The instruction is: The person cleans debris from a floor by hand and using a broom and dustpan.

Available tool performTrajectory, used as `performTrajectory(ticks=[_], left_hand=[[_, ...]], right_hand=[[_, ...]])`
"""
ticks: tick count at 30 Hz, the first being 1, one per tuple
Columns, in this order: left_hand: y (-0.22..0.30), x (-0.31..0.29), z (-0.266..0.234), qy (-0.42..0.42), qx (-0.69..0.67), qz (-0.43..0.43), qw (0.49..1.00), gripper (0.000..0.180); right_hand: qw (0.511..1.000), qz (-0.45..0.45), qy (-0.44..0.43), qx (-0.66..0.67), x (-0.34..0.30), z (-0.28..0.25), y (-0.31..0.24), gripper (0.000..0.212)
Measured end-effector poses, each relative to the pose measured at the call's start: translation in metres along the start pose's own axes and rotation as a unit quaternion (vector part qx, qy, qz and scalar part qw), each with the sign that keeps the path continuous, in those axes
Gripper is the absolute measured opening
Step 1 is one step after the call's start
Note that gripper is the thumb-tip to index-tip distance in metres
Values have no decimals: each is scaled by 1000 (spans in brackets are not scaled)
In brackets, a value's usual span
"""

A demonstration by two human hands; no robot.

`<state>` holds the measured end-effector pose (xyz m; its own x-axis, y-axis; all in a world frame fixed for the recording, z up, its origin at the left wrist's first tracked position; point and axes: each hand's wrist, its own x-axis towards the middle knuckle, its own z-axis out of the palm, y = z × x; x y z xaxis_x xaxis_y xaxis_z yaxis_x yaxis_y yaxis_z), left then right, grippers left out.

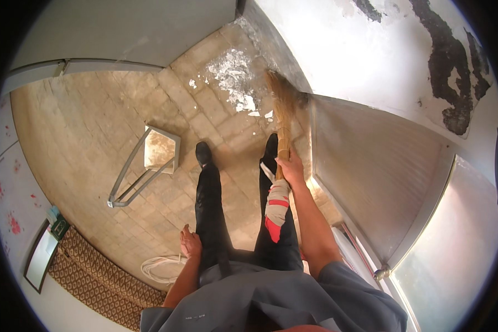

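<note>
My right hand is wrapped around a straw broom, just above the cloth-bound end of its handle. Beige cloth and red strips cover that end, which points back toward me. The broom's bristles reach the floor along the foot of the wall, right of a heap of white flakes. Beside my left thigh hangs my left hand, holding nothing, its fingers loosely bent and partly apart. Left of my feet stands a long-handled dustpan with a grey frame and a dusty pan.
Ahead right, the white wall has dark peeled patches. A door with a round knob runs along my right. A pale coiled cable lies behind my left hand. Brown patterned upholstery and a green tissue box are at left.
</note>
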<state>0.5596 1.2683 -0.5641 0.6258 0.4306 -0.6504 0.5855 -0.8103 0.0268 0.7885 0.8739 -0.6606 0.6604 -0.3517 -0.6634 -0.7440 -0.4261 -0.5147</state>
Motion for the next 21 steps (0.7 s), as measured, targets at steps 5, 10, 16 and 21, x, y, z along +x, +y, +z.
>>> performTrajectory(ticks=[5,10,16,21], left_hand=[[-10,1,6,23,-7,21,999,43],[-7,1,3,5,10,22,1000,44],[-4,1,2,10,-10,9,1000,44],[-9,4,6,5,-6,23,1000,44]], right_hand=[[999,2,19,-48,8,-1,-19,63],[999,-9,-18,-49,11,10,-33,63],[999,-31,43,10,-6,12,-18,69],[997,-7,-13,-77,25,11,-39,68]])
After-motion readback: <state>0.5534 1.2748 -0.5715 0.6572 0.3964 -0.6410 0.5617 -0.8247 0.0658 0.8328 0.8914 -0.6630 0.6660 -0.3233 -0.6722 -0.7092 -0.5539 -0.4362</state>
